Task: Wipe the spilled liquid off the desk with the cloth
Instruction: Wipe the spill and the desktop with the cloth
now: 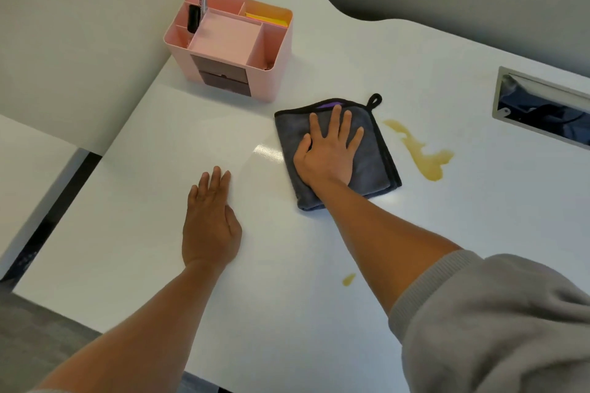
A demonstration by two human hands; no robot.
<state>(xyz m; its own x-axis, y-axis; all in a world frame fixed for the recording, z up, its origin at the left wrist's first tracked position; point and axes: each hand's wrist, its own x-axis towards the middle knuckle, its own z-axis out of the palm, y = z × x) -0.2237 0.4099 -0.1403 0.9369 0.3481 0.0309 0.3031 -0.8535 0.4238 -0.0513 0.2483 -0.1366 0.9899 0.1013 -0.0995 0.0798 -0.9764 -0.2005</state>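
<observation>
Cloth: grey cloth point(373, 150), folded, black-edged with a hanging loop at its far corner, lies flat on the white desk point(159, 143), just left of the main spill and not yet touching it.
Spilled liquid: yellowish streak point(421, 151) runs from near the cloth's far right corner toward the person's right, widening into a blob; a separate small drop point(348, 278) sits nearer the person, beside the right forearm.
Right hand: right hand point(329, 153) lies palm down on the cloth, fingers straight and spread, pressing it to the desk (no pinch, no curl round the fabric).
Left hand: left hand point(209, 226) rests flat on bare desk well to the left, fingers straight and close together, holding nothing.
Step in hand: by my reading, the wipe is about to start; the streak looks untouched.
Doing it well: keep the palm weight even, slide the cloth rightward over the whole streak so the leading edge gathers liquid instead of smearing it, then draw back toward the near drop.
Watch for: pushing liquid toward the recessed cable slot point(542, 108) at the right.
Nearby: pink organizer point(274, 60) with pens stands behind, well clear of the spill.
</observation>
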